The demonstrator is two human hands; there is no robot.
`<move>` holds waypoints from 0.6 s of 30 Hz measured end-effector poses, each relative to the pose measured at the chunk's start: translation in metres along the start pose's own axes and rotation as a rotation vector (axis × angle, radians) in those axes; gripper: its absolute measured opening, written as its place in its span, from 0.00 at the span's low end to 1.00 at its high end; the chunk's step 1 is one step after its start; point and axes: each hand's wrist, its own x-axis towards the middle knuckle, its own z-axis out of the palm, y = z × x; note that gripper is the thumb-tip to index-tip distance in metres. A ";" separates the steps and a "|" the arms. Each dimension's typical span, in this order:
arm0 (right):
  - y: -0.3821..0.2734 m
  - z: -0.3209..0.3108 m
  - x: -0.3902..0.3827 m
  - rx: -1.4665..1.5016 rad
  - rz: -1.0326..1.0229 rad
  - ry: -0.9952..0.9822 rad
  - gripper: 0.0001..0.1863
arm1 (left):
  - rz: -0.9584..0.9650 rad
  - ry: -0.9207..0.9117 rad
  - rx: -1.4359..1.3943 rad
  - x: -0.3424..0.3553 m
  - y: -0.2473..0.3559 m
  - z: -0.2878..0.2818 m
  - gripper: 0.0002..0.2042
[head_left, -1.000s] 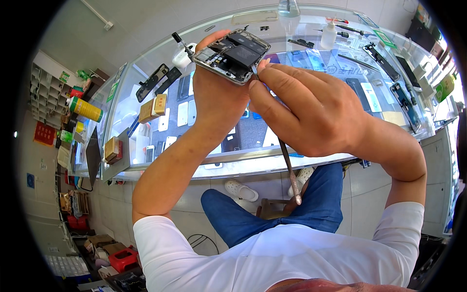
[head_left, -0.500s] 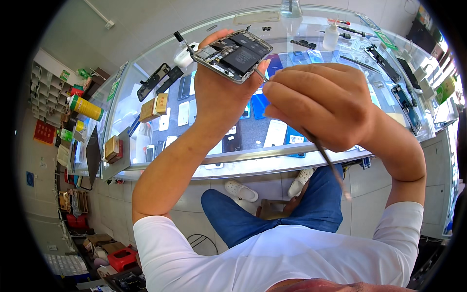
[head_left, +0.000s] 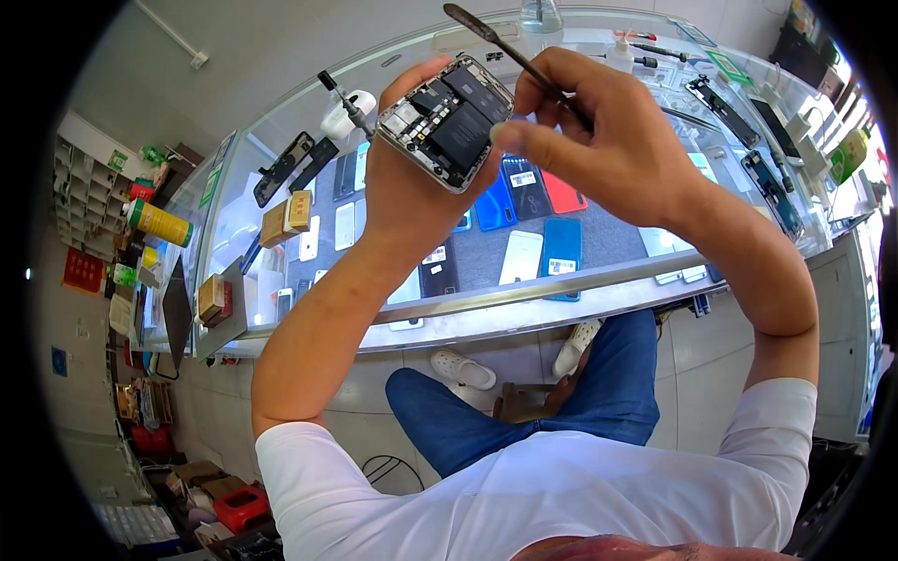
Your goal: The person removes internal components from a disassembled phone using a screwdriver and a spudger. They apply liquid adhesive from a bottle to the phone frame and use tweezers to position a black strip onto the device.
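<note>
An opened smartphone [head_left: 426, 117], its black battery and inner parts bare, lies tilted in my left hand [head_left: 398, 192] above the glass counter. The fingers of that hand wrap around its frame from below and behind. My right hand [head_left: 622, 140] is closed around a thin metal pry tool [head_left: 524, 64], whose flattened dark end points up and to the left, beyond the phone. My right thumb reaches the phone's right edge beside the battery; whether it presses on it I cannot tell. The tool's other end is hidden behind the hand.
Several phones, among them a blue one [head_left: 564, 245], lie beneath the glass counter top [head_left: 393, 64]. Loose screen parts [head_left: 282, 170], a small yellow box [head_left: 285, 220] and a white rounded case [head_left: 346, 114] sit to the left. Phone parts [head_left: 722, 110] and a bottle [head_left: 620, 54] stand right.
The pry tool's tip has left the phone's lower right edge, and the tool has swung round to point up and left. My right hand has turned over. The phone has tilted and dropped slightly.
</note>
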 end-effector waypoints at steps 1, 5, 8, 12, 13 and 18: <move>-0.003 0.003 -0.001 -0.002 -0.013 0.006 0.22 | -0.037 -0.016 -0.013 -0.001 0.003 0.000 0.42; -0.006 0.008 -0.003 -0.041 -0.025 0.019 0.23 | -0.104 -0.055 -0.039 -0.003 0.005 0.008 0.46; -0.006 0.009 -0.002 -0.109 -0.052 0.000 0.24 | -0.009 -0.033 0.044 -0.004 0.000 0.010 0.45; -0.002 0.011 -0.003 -0.146 -0.090 0.004 0.23 | -0.028 -0.037 0.027 -0.006 0.000 0.013 0.44; 0.000 0.012 -0.003 -0.150 -0.104 0.015 0.22 | -0.041 -0.046 0.026 -0.006 0.001 0.014 0.44; 0.010 0.020 -0.003 -0.179 -0.251 0.134 0.18 | 0.030 -0.042 0.154 -0.003 0.003 0.013 0.42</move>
